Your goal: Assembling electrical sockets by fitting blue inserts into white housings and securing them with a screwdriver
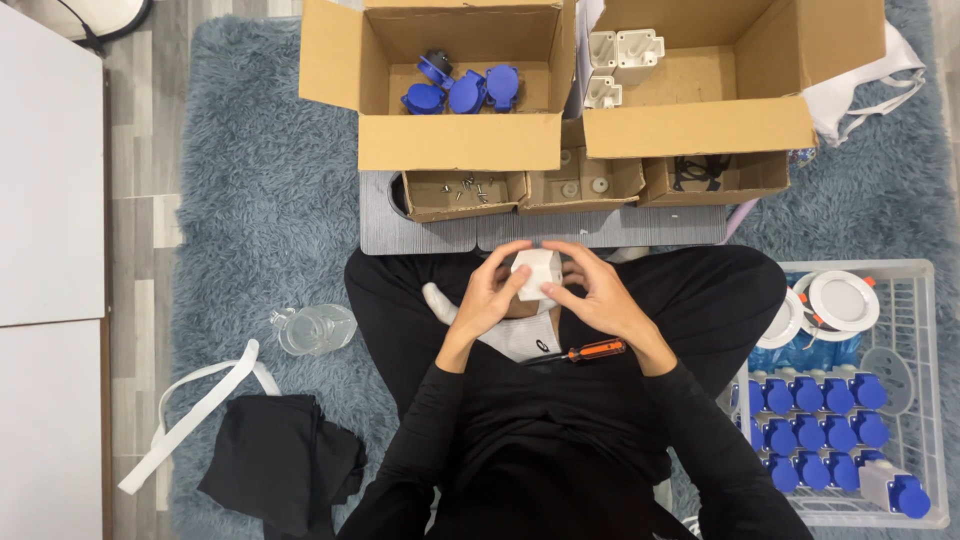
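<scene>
You sit cross-legged on a grey-blue shag rug [250, 180], black trousers, black sleeves. Both hands meet over your lap, gripping one small white plastic housing [535, 272].

Left hand [492, 290]: fingers curled round the housing's left face, thumb pressed on its front edge. Grasping, not loose.

Right hand [600, 292]: cupped over the housing's right and far side, fingertips wrapping the top corner. Also grasping. The housing sits between the two palms, touching both, held above your crossed ankles and a white sock [440, 303].

Just below the right wrist, an orange-handled screwdriver [588, 351] lies across your lap, touched by neither hand.

Ahead of you, beyond a grey board [420, 232]:
- open cardboard box [458, 140] with blue socket covers [462, 92] inside
- second open cardboard box [700, 125] holding white housings [622, 55] in its left corner
- three shallow cardboard trays in a row under them; the left tray [465, 195] holds loose screws, the middle one a few small round parts, the right one something dark.

To your right, a white wire basket [915, 400] holds rows of finished blue-capped sockets [815, 418], with white round fittings [842, 300] at its far end.

To your left on the rug: a clear water bottle [313, 329] lying down, a black cloth [280, 460] and a white strap [195, 410] beside it.
</scene>
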